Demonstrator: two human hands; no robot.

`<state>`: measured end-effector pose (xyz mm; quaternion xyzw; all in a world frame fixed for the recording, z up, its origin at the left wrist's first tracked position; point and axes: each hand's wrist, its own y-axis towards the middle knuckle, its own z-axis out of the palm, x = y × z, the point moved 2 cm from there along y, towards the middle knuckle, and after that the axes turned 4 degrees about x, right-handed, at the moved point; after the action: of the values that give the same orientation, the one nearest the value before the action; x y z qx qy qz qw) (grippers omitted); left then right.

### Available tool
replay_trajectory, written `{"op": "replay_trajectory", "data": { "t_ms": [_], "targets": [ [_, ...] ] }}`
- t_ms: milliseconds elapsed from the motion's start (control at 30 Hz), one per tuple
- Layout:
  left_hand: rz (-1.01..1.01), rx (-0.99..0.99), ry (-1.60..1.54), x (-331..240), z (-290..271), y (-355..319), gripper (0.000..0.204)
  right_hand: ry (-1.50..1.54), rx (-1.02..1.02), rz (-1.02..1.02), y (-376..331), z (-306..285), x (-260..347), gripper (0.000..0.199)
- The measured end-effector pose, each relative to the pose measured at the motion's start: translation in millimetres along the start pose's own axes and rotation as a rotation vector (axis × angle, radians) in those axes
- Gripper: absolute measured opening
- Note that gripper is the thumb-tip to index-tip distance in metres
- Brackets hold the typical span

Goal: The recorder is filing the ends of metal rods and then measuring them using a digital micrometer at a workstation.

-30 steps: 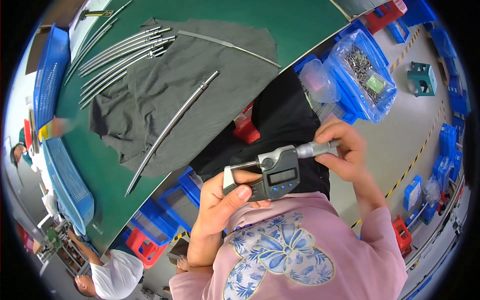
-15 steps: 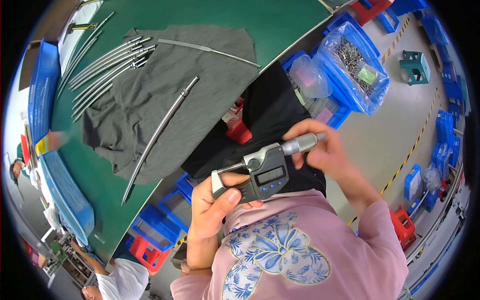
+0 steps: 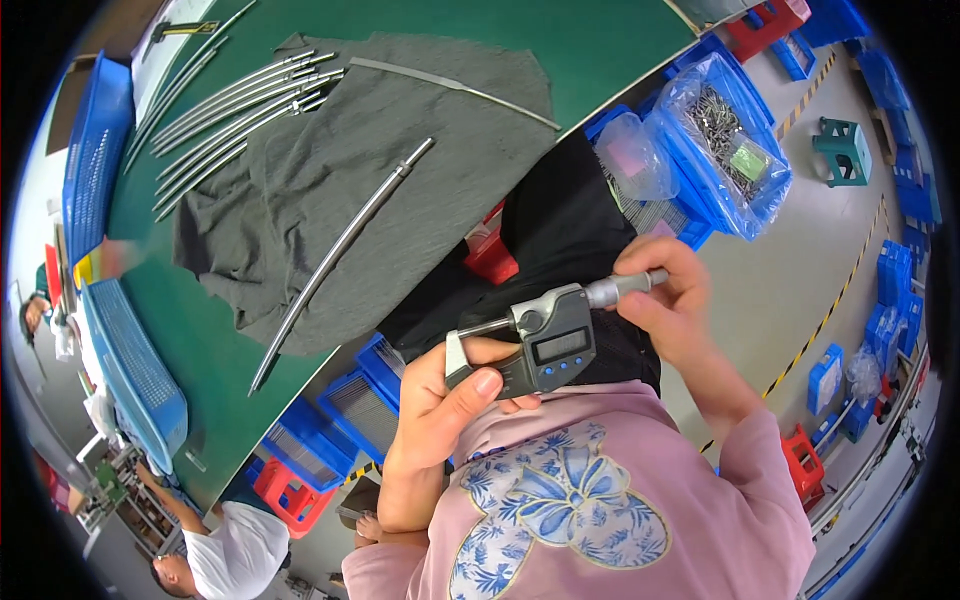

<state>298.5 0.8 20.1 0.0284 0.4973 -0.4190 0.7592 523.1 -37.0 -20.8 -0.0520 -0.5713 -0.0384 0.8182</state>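
Table (image 3: 600, 40), green-topped, fills the upper left, with a grey cloth (image 3: 300, 200) spread over it. On the cloth lies one long curved rod (image 3: 340, 250), apart from a bundle of like rods (image 3: 230, 110) near the far edge; another thin curved strip (image 3: 450, 88) lies along the cloth's upper right. Blue trays (image 3: 130, 370) stand along the table's left side. Blue bins (image 3: 720, 130) beside the table hold clear bags of small metal parts; one bag shows a small green label, too small to tell more. Yellow-black striped tape (image 3: 830, 310) marks the floor on the right.

Micrometer (image 3: 545, 345), grey with a digital screen, is held in front of the person's chest, below the table edge. Left hand (image 3: 440, 410) grips its frame, thumb laid across the lower body. Right hand (image 3: 670, 310) pinches the thimble end between fingers and thumb. Whether anything sits between the anvils I cannot tell.

Judging by its look, the micrometer is stiff, compact and fairly light, yet delicate: best taken by the frame, with only light fingers on the thimble, and kept from knocks.
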Motion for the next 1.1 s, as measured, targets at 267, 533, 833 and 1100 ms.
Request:
{"op": "replay_trajectory", "data": {
  "t_ms": [267, 533, 833, 1100],
  "targets": [
    [0.015, 0.027, -0.052, 0, 2, 0, 0.034, -0.204, 0.191, 0.009, 5, -16, 19, 0.025],
    [0.009, 0.025, -0.045, -2, 1, 0, 0.034, 0.208, 0.103, 0.389, -2, 7, 5, 0.030],
    [0.002, -0.024, 0.001, 0, 3, 2, 0.034, 0.316, 0.243, 0.605, -11, 46, 8, 0.032],
    [0.027, -0.033, -0.008, 0, 3, 0, 0.033, 0.356, 0.198, 0.634, -10, 48, 11, 0.030]
  ]
}}
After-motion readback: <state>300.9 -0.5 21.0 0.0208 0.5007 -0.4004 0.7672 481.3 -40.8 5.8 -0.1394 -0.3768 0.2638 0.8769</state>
